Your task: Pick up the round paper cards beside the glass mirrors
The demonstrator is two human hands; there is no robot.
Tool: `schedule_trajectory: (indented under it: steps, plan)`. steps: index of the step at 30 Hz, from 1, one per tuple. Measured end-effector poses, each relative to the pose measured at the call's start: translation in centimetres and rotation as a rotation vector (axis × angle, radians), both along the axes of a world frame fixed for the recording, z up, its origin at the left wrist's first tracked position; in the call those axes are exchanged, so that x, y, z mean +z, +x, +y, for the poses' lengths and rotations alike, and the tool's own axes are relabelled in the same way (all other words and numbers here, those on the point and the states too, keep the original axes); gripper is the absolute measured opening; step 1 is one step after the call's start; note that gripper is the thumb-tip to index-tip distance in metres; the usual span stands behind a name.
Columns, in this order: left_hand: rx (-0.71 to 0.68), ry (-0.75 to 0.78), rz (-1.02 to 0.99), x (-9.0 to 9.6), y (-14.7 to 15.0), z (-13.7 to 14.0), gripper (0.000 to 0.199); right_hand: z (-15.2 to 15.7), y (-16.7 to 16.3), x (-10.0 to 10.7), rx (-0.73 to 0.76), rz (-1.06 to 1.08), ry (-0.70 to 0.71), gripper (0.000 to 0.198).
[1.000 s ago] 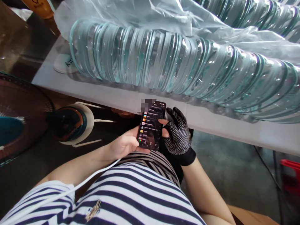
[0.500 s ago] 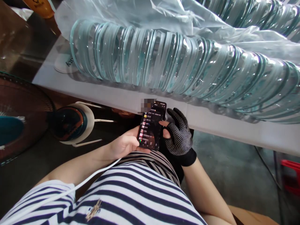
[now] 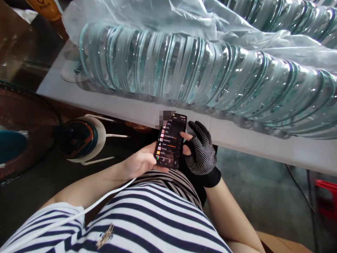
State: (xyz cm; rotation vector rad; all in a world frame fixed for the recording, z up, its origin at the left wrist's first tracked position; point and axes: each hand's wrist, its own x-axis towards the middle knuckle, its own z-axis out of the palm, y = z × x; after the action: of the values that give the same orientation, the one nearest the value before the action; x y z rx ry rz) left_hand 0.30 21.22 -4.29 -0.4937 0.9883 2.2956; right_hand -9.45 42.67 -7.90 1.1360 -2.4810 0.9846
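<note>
My bare left hand [image 3: 140, 162] holds a black smartphone [image 3: 170, 142] upright in front of my waist, thumb along its lower left edge. A dark list with small coloured icons shows on its screen. My right hand [image 3: 200, 151] wears a black glove with white dots; two bare fingertips stick out of it. One bare fingertip is at the right edge of the screen, and whether it touches the glass I cannot tell. The other gloved fingers are stretched out and hold nothing. Beyond the phone, a long row of clear glass dishes [image 3: 168, 66] stands on edge, nested together.
The white table [image 3: 231, 135] has its front edge just past the phone. Plastic film [image 3: 184, 15] lies behind the row, with more glass dishes [image 3: 286, 17] further back. At left are a fan [image 3: 23, 137] and a white stool [image 3: 101, 138]. A white cable [image 3: 105, 195] crosses my striped shirt.
The list on the phone screen has scrolled to different entries. My right fingertip has shifted very slightly; the left hand and phone stay in place.
</note>
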Motion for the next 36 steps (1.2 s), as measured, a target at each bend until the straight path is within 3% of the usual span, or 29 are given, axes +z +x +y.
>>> schedule_trajectory:
  steps: [4, 16, 21, 36]
  plan:
    - [0.006, -0.004, -0.032, -0.13, 0.08, -0.07, 0.07, 0.28, -0.01, -0.35, 0.035, 0.006, -0.008, 0.025]
    - [-0.001, 0.016, 0.011, -0.05, 0.03, 0.03, 0.068, 0.13, -0.05, -0.27, -0.003, -0.01, 0.025, 0.048]
    - [0.001, 0.014, -0.007, 0.13, 0.05, -0.02, 0.068, 0.35, -0.02, -0.66, 0.033, -0.003, -0.021, 0.028]
    - [0.017, 0.028, -0.012, -0.07, 0.15, -0.08, 0.066, 0.12, -0.07, -0.62, 0.011, 0.025, -0.017, 0.025]
